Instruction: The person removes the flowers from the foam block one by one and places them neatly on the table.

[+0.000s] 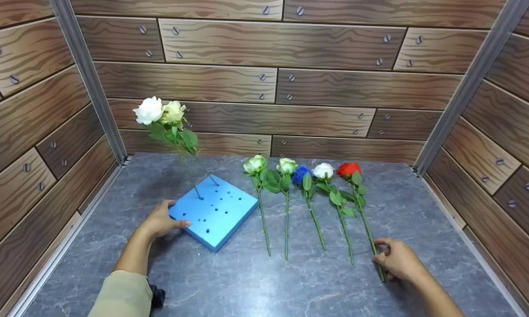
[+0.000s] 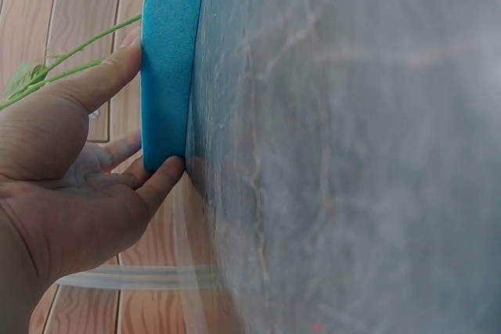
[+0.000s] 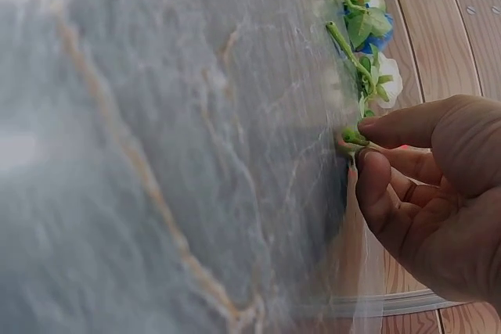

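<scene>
Red rose (image 1: 360,201) lies at the right end of a row on a grey, marbled table (image 1: 264,281), its thin green stem pinched near the lower end between the thumb and fingers of the right hand (image 1: 396,259). At left, we see the left hand (image 1: 160,220) gripping a corner of a blue block (image 1: 233,224), thumb over the top edge, fingers around the side. The block is a flat square slab, matte and smooth, dotted with small round holes. From two of them, slender stems rise at a leftward lean to a ruffled white rose (image 1: 148,110) and a pale yellow rose (image 1: 173,112), their leaves touching. Between the hands we count four more: a compact white bud (image 1: 323,171), a deep blue rose (image 1: 301,175) and two pale green roses (image 1: 254,164), stems toward us. Behind stand wood-grain walls (image 1: 229,44).
</scene>
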The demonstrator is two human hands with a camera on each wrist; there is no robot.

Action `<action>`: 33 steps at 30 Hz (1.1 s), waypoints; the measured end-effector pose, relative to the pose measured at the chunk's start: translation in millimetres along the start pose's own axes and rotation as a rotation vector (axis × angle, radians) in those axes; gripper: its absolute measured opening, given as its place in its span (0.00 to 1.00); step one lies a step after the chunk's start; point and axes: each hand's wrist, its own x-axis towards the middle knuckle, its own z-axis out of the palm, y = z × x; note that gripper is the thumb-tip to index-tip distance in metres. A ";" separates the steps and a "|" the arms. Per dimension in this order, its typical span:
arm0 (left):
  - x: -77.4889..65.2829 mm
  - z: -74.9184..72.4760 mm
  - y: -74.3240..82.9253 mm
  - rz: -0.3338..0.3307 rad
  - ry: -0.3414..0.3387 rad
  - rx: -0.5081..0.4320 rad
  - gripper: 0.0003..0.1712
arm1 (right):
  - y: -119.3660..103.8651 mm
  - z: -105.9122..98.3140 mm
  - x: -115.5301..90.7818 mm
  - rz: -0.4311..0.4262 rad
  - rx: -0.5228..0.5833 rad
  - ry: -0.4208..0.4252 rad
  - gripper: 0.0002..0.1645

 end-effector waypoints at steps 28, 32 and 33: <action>-0.2 -0.2 2.9 -0.018 -0.007 -0.016 0.62 | -34.9 -16.5 10.2 -0.110 -0.092 0.139 0.30; -0.3 -0.2 3.2 -0.020 -0.006 -0.016 0.62 | -48.8 -15.9 13.0 -0.112 -0.053 0.138 0.28; 0.0 0.0 2.9 -0.020 -0.005 -0.017 0.61 | -52.3 -15.8 13.9 -0.109 -0.043 0.132 0.29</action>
